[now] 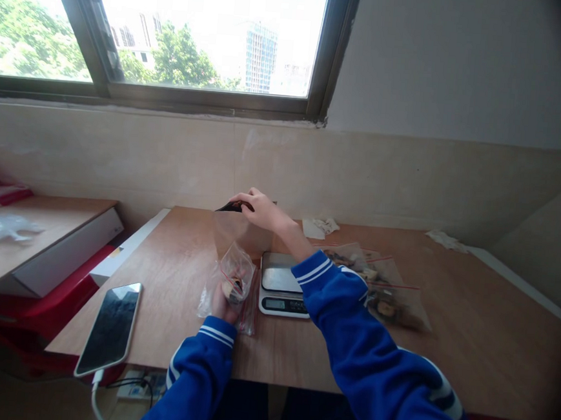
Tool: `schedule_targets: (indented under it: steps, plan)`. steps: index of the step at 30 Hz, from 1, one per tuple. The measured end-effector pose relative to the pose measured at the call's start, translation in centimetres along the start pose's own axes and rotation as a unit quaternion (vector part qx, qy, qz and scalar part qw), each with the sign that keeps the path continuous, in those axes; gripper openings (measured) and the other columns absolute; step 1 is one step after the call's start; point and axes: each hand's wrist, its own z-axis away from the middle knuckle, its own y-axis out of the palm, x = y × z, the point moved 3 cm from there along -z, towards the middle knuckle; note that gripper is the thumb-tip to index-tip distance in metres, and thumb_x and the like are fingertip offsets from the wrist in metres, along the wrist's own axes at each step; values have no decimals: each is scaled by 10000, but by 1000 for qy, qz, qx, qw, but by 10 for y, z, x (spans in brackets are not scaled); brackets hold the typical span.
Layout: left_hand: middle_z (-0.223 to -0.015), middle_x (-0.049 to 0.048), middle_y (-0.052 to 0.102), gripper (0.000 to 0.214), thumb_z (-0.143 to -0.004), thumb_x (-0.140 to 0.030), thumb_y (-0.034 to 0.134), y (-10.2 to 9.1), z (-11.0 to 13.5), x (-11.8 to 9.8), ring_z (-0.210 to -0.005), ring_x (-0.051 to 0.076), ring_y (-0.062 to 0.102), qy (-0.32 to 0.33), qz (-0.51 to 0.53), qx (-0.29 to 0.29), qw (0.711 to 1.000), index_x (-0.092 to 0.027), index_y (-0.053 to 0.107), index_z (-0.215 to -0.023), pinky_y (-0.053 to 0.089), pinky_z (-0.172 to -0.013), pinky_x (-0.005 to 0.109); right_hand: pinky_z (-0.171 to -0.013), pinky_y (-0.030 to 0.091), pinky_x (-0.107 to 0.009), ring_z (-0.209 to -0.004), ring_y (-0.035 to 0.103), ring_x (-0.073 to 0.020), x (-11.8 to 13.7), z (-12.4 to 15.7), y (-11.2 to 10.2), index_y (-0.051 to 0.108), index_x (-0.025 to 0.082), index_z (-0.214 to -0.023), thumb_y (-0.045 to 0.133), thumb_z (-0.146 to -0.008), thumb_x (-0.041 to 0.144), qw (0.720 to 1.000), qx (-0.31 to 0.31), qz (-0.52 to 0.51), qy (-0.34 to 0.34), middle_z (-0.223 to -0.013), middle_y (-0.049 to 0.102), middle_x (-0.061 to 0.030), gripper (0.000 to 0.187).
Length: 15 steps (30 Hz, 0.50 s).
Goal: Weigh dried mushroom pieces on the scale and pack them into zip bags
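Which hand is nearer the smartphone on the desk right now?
Left. The left hand, holding a clear zip bag, is to the right of the smartphone, with a gap between them. The right hand is farther away, up at the top of a brown pouch.

The one head-worn view looks forward and down, close over the left hand and right hand, toward a window.
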Motion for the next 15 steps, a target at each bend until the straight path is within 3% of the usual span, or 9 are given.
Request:
schedule_targets:
  steps: [2, 6, 8, 10, 12, 15]
  plan:
    - [-858, 85, 709, 296, -848, -233, 473, -1, -1, 0, -736, 190, 674, 3, 4, 2, 1000, -137, 618, -1088, 554, -656, 313, -852, 435, -259, -853, 554, -122, 1, 1, 0, 591, 196, -1166, 415, -900, 133, 1000, -3, 15, -2, -1048, 505, -57, 325]
    - [-852, 81, 718, 268, -857, -213, 450, -3, -2, 0, -757, 182, 677, 1, 6, -2, 1000, -146, 645, -1029, 549, -700, 300, -943, 380, -341, -1040, 489, -196, 15, 6, -7, 608, 185, -1126, 458, -891, 169, 995, -57, 87, -12, -1113, 483, -87, 279]
    - [-886, 83, 720, 263, -859, -217, 450, -3, -2, 0, -773, 183, 680, 3, 3, -5, 1000, -148, 649, -1017, 547, -711, 297, -959, 359, -372, -1088, 454, -226, 27, 14, -13, 627, 170, -1062, 453, -886, 170, 989, -98, 108, -4, -1122, 501, -104, 248]
    - [-909, 85, 721, 261, -858, -216, 452, -4, -2, -1, -754, 181, 681, 4, 7, -7, 1000, -148, 651, -1011, 547, -702, 296, -924, 380, -337, -1036, 485, -205, 42, 24, -15, 630, 149, -994, 420, -885, 139, 992, -94, 79, -7, -1046, 557, -96, 238]
    - [-871, 82, 722, 245, -855, -206, 455, -3, -3, -1, -711, 173, 674, 5, 17, -1, 1000, -145, 658, -979, 544, -683, 288, -810, 421, -264, -900, 546, -158, 57, 36, -6, 623, 137, -959, 392, -876, 109, 1000, -10, 22, -13, -933, 617, -67, 248]
    - [-779, 71, 715, 205, -851, -207, 480, 0, -3, -1, -701, 167, 667, 13, 27, 18, 999, -131, 661, -908, 535, -683, 270, -612, 414, -217, -726, 586, -129, 71, 54, 25, 644, 121, -934, 425, -854, 125, 976, 216, 6, -1, -878, 680, -62, 233]
